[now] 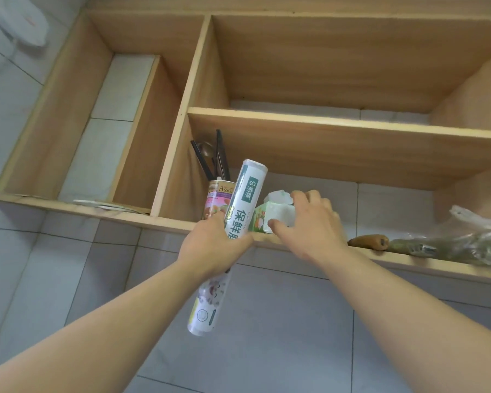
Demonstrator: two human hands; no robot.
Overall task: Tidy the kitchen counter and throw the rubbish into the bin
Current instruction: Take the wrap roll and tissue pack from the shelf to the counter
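Cling film roll (250,191) gripped mid-length by left hand (211,248), held tilted before wooden shelf (323,120) front edge. Tissue pack (281,212) seated in lower compartment, near utensil tin (217,195), clasped between right hand (315,225) thumb and fingers.

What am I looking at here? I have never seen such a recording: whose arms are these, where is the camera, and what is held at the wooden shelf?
There is no machine: a person works with two bare hands, and the one picture comes from a wide-angle camera worn on their head, looking at a wooden wall shelf. The left hand grips a roll of cling film round its middle. The right hand has its fingers and thumb round a green and white tissue pack on the lowest board. Beside it stands a tin holding utensils; further right lie a brown object and a clear plastic bag.
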